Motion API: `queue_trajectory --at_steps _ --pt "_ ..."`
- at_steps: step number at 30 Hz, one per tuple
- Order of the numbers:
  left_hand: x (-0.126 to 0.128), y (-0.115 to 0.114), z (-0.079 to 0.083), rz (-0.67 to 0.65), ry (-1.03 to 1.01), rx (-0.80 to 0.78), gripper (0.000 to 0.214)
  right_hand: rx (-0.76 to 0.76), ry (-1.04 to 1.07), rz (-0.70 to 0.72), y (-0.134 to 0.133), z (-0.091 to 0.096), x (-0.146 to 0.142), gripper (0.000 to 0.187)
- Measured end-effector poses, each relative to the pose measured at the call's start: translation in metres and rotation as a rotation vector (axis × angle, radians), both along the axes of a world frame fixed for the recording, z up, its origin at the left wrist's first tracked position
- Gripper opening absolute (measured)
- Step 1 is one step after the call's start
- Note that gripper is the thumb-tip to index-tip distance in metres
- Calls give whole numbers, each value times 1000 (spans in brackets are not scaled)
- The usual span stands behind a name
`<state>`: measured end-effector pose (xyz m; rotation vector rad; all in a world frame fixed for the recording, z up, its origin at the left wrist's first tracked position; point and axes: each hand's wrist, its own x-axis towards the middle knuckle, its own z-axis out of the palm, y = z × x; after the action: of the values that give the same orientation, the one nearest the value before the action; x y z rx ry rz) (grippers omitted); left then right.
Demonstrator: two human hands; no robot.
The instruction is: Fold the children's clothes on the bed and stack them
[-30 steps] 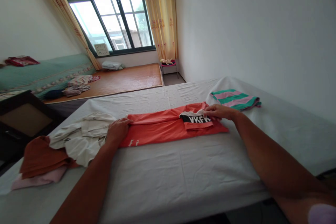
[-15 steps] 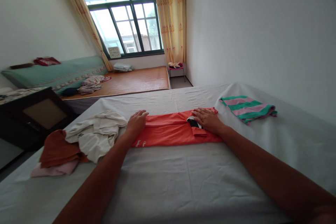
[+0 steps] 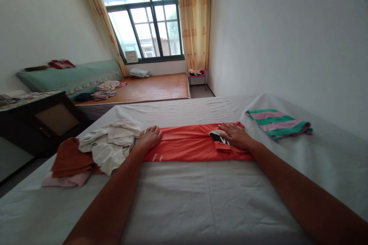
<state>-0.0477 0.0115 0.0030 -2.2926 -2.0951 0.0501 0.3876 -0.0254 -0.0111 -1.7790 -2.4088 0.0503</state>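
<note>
Garment (image 3: pixel 184 144) lies under left hand (image 3: pixel 150 138) and right hand (image 3: pixel 235 136), both flat, gripping nothing: smoothing, seemingly; folding next needs a pinch.

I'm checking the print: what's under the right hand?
The black-and-white panel of the red shirt, partly showing beside the right hand; whatever the hand covers can't be seen.

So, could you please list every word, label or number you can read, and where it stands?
None can be read clearly.
White lettering on the red garment, near the left hand: too small.
White marks on the black panel: partly covered by the right hand, unreadable.
Dark label on the cream garment: too small.
Clock face: too blurred.
</note>
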Motion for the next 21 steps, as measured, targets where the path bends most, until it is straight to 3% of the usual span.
queue_trajectory --at_steps 6,10,12,14,17,19,21 --pt "3 -1 0 77 29 -25 61 28 -1 -16 -2 -3 4 66" --pt "9 -11 13 94 66 20 63 75 17 -25 0 -10 7 68" --pt "14 -19 21 -1 80 71 61 88 1 -14 1 -12 8 66" --pt "17 -29 29 -184 49 77 57 96 -24 11 2 -14 9 63" --pt "9 -45 38 -462 -59 -82 52 115 -35 35 1 -15 11 59" --pt "-4 -55 46 -552 -111 -152 48 125 -33 40 -1 -14 11 58" --pt "-17 -64 56 -528 -117 -168 41 131 -42 16 -4 -11 8 56"
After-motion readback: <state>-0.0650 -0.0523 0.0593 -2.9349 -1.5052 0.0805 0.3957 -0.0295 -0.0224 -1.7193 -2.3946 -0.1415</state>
